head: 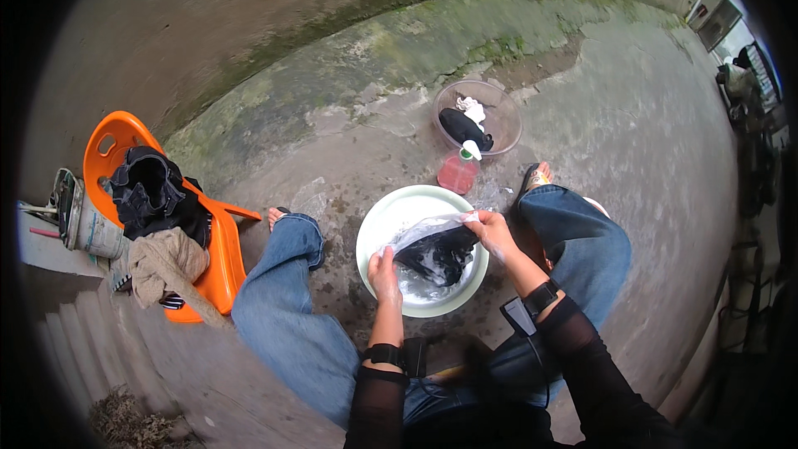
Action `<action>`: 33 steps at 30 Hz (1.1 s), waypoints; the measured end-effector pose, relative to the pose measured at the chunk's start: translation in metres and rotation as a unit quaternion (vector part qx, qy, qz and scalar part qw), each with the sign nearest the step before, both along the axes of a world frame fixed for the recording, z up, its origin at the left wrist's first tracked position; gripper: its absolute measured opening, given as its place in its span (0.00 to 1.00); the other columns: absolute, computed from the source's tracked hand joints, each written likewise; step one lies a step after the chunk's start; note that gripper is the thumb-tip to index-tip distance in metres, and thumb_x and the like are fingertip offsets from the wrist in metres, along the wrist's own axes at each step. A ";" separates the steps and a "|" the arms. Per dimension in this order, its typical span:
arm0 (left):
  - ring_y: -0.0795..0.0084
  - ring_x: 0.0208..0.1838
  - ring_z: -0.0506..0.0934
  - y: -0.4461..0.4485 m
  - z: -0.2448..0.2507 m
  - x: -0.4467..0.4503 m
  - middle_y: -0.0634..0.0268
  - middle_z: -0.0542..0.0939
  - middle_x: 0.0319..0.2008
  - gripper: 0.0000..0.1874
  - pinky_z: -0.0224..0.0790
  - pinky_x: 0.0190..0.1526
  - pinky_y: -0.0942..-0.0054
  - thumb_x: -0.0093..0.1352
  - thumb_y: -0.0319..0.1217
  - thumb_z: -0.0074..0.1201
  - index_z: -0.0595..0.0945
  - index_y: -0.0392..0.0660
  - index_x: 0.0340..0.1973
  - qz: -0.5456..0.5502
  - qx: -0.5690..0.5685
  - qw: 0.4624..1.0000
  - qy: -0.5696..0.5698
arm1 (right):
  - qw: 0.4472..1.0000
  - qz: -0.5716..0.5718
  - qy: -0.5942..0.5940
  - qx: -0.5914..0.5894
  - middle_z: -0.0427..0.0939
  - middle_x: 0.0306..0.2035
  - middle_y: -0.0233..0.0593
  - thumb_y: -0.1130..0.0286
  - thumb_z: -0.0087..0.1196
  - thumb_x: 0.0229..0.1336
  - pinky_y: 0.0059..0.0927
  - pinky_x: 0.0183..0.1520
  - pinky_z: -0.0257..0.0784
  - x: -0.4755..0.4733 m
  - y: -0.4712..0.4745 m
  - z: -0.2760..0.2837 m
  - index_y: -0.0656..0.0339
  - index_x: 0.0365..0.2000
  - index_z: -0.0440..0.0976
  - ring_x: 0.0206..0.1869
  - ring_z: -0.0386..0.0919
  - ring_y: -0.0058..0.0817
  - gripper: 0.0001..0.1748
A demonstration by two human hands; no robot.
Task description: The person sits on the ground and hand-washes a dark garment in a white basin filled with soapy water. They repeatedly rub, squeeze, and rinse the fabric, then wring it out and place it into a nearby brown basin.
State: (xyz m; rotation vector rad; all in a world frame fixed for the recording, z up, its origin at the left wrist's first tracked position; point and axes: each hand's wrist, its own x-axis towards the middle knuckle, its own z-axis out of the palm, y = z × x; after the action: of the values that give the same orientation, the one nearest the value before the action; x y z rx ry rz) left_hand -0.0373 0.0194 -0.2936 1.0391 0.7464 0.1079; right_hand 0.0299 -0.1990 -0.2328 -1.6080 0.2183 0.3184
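A pale green plastic basin (369, 224) stands on the ground between my feet, with suds in it. Over it, a wet, soapy white cloth (430, 231) is stretched between my two hands. My left hand (384, 274) pinches its left end near the basin's left side. At the right end, my right hand (490, 232) grips it between thumb and fingers. Just beneath the white cloth lies a wet black cloth (439, 255) streaked with foam; whether the two are one garment I cannot tell.
Beyond the basin stand a pump bottle of pink liquid (457, 174) and a clear plastic bowl (508, 118) holding black and white cloths. At left, an orange plastic chair (229, 262) bears dark denim clothing (149, 193) and a beige knitted garment (165, 262). A bucket (96, 227) is beside it.
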 end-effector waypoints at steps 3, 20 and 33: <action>0.82 0.32 0.69 0.007 -0.019 -0.006 0.71 0.75 0.31 0.06 0.57 0.34 0.84 0.65 0.30 0.55 0.76 0.43 0.35 0.010 0.027 0.999 0.025 | 0.985 0.091 -0.018 -0.147 0.78 0.24 0.33 0.71 0.56 0.52 0.26 0.35 0.69 -0.002 -0.009 -0.004 0.64 0.32 0.79 0.28 0.74 0.21 0.08; 0.63 0.37 0.77 0.014 -0.103 -0.041 0.55 0.81 0.32 0.16 0.68 0.43 0.69 0.58 0.36 0.54 0.81 0.39 0.37 -0.266 0.294 0.890 0.225 | 0.797 0.377 -0.106 -0.460 0.77 0.38 0.42 0.78 0.50 0.46 0.40 0.46 0.70 -0.042 -0.024 -0.070 0.57 0.29 0.76 0.43 0.75 0.43 0.08; 0.71 0.38 0.76 0.049 -0.099 -0.013 0.64 0.80 0.36 0.09 0.66 0.41 0.72 0.69 0.33 0.48 0.77 0.42 0.40 0.055 0.156 0.981 0.099 | 0.954 0.062 -0.141 -0.256 0.74 0.31 0.54 0.74 0.42 0.54 0.41 0.42 0.68 0.008 -0.028 0.028 0.64 0.33 0.68 0.38 0.73 0.51 0.07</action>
State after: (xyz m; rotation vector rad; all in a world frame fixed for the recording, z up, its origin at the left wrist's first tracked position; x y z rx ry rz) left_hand -0.0504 0.0687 -0.3925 1.3204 0.9907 0.2243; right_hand 0.0379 -0.2267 -0.2045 -2.1632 -0.0264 0.1267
